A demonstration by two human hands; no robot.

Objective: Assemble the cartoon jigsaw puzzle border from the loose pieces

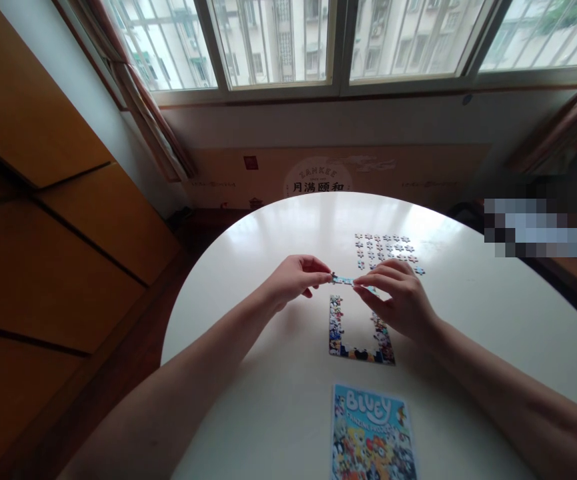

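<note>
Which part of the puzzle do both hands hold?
The blue strip, pinched between the left hand and right hand; the border and loose pieces lie on the table.

The left arm (208, 373) and right arm (508, 393), both bare, slant inward. The left hand (295, 279) and right hand (402, 297) face each other, near but apart, each in a thumb-and-finger pinch.

You've got a rounded wht counter (248, 250) ahead, daylight glaring off its far edge. Beyond it: framed windows (339, 60), bars outside, apt bldgs (285, 40) opp. Pinkish-brn curtains (148, 120) L & R. Tan printed panel (448, 163) below sill. On your L: orange-brn wood cabinet (43, 260), dk reddish floor (141, 347).
</note>
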